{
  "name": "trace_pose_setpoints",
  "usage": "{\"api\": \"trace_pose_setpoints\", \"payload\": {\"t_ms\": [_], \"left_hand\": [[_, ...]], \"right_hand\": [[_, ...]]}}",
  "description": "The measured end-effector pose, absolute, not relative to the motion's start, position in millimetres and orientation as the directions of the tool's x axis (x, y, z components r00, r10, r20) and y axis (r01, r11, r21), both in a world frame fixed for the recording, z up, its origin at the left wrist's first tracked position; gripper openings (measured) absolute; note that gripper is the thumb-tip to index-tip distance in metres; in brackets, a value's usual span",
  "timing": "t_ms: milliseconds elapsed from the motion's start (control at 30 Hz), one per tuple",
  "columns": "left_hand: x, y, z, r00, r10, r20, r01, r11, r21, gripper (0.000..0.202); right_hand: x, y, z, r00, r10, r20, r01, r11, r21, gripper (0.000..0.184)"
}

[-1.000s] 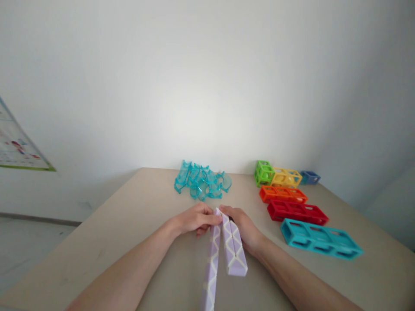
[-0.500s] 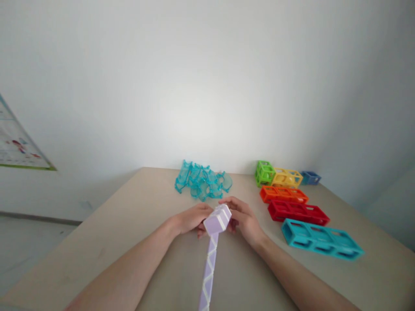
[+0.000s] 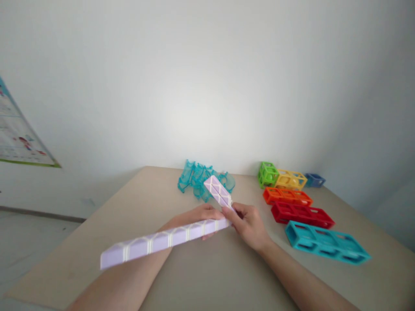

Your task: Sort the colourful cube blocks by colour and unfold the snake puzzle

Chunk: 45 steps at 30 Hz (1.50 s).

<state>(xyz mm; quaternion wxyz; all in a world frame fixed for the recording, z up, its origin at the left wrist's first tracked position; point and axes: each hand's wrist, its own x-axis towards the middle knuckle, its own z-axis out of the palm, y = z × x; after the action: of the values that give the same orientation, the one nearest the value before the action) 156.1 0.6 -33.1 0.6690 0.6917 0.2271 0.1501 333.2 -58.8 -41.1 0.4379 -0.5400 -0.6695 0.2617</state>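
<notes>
Left hand [image 3: 198, 214]: fingers mostly hidden behind long arm of purple folding snake toy [image 3: 168, 237]; grip form not determinable. Both forearms cut off by bottom edge. Clear blue pieces [image 3: 197, 183] beyond hands: partly hidden behind toy's short arm, count not determinable. Wall poster [image 3: 16, 138] far left of left hand: cut off by edge, print illegible.
</notes>
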Motion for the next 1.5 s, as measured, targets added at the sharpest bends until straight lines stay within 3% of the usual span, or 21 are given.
{"api": "trace_pose_setpoints", "payload": {"t_ms": [267,400,500,633,767,900,1000,1100,1233,1333,1500], "left_hand": [[159.7,-4.8,-23.7,0.846,0.528,-0.076,0.085,0.007,0.996,0.046],[161.0,-1.5,-29.2,0.851,0.515,-0.102,0.100,0.032,0.994,0.047],[163.8,-4.1,-30.9,0.829,0.545,-0.126,0.117,0.050,0.992,0.042],[172.2,-11.8,-35.8,0.768,0.605,-0.213,0.142,0.163,0.976,0.035],[177.5,-13.9,-41.0,0.726,0.648,-0.229,0.176,0.146,0.973,0.032],[178.2,-9.7,-42.3,0.719,0.664,-0.204,0.140,0.149,0.979,0.034],[178.4,-5.5,-43.4,0.709,0.687,-0.158,0.106,0.117,0.987,0.041],[179.0,-2.2,-44.1,0.677,0.723,-0.140,0.079,0.117,0.990,0.046],[179.6,-0.4,-43.2,0.557,0.822,-0.117,-0.028,0.160,0.987,0.045],[179.5,-0.5,-43.0,0.493,0.870,-0.001,-0.135,0.078,0.988,0.042],[178.4,0.5,-43.8,0.515,0.838,0.178,-0.212,-0.076,0.974,0.041]], "right_hand": [[336.4,-58.3,-38.1,-0.014,0.894,0.448,0.659,0.345,-0.668,0.050],[336.9,-56.2,-36.9,0.012,0.912,0.410,0.717,0.278,-0.639,0.055],[337.7,-52.1,-39.8,0.101,0.955,0.277,0.691,0.133,-0.710,0.062],[339.7,-47.3,-45.7,0.187,0.982,0.031,0.554,-0.080,-0.829,0.068],[338.2,-45.8,-51.9,0.185,0.982,-0.039,0.376,-0.107,-0.920,0.068],[334.4,-44.5,-58.4,0.115,0.993,-0.022,0.170,-0.042,-0.985,0.060],[333.0,-43.8,-60.0,0.059,0.997,0.049,0.144,0.040,-0.989,0.049],[333.3,-43.9,-57.8,0.099,0.990,0.104,0.139,0.090,-0.986,0.045],[334.0,-44.7,-54.7,0.198,0.972,0.128,0.012,0.128,-0.992,0.041],[330.4,-45.9,-55.4,0.135,0.988,0.077,-0.119,0.093,-0.989,0.042],[318.2,-50.0,-52.4,-0.110,0.994,-0.023,-0.372,-0.063,-0.926,0.039]]}}
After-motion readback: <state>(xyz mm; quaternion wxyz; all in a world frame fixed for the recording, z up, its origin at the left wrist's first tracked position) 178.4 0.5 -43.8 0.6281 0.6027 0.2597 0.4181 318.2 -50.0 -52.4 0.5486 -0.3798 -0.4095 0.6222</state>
